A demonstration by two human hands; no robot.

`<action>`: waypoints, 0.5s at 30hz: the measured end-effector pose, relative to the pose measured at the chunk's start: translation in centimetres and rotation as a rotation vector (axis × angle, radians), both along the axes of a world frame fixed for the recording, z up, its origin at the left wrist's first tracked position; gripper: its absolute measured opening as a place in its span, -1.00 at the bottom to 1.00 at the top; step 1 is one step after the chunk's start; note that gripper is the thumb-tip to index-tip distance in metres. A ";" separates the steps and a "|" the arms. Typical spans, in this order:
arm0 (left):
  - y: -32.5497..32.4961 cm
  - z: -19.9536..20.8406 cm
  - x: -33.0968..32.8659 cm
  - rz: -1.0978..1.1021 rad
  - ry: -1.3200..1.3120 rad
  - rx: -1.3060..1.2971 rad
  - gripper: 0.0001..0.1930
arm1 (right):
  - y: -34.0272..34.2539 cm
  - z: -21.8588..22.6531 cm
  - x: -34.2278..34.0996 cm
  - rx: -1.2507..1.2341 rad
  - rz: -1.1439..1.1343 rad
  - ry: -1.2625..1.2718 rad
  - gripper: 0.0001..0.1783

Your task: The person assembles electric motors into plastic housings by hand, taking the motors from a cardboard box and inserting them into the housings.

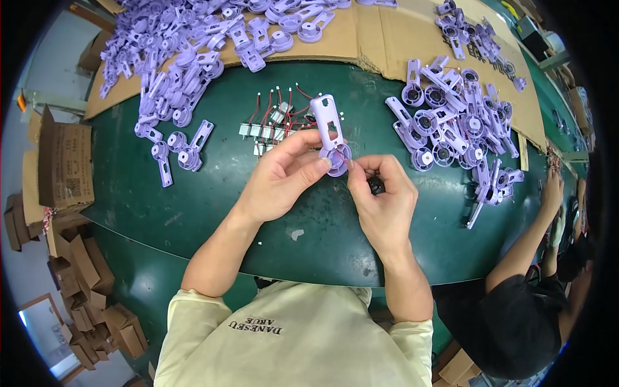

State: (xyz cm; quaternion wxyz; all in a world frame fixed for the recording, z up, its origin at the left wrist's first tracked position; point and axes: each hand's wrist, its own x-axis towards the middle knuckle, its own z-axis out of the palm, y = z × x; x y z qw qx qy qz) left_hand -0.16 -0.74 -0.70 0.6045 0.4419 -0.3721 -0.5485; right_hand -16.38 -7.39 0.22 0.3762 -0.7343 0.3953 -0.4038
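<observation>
Over the middle of the table, my left hand [278, 177] grips a light purple plastic housing [329, 122], its long slotted handle pointing up and away. The round ring end of the housing sits low, between my two hands. My right hand [388, 200] is closed beside that ring, thumb and forefinger pinched at its edge. Whatever lies between those fingertips is too small to make out. A black round part [376, 185] is tucked in the curled fingers of the right hand. Just beyond my left hand lie several small silver blocks [265, 131] with red wires and white plugs.
A large heap of purple housings [174, 58] covers cardboard [348, 39] at the far left. More housings, some with black round parts, form a pile [451, 116] at right. Brown boxes [68, 161] stand left of the green table [174, 213]. Another person's arm [525, 238] reaches in at right.
</observation>
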 end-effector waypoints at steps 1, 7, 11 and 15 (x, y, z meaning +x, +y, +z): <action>0.0 0.1 0.0 -0.007 -0.013 -0.003 -0.58 | 0.0 0.0 0.0 0.057 0.007 -0.020 -0.89; -0.2 0.2 -0.3 0.018 -0.039 -0.026 -0.57 | 0.3 0.5 0.0 0.473 0.022 -0.169 -0.88; -0.3 0.0 -0.4 -0.002 -0.043 -0.052 -0.57 | 0.1 0.1 0.2 0.122 0.064 -0.077 -0.86; -0.3 -0.5 -0.5 -0.024 -0.066 -0.072 -0.59 | 0.1 0.6 -0.2 0.075 0.061 0.058 -0.88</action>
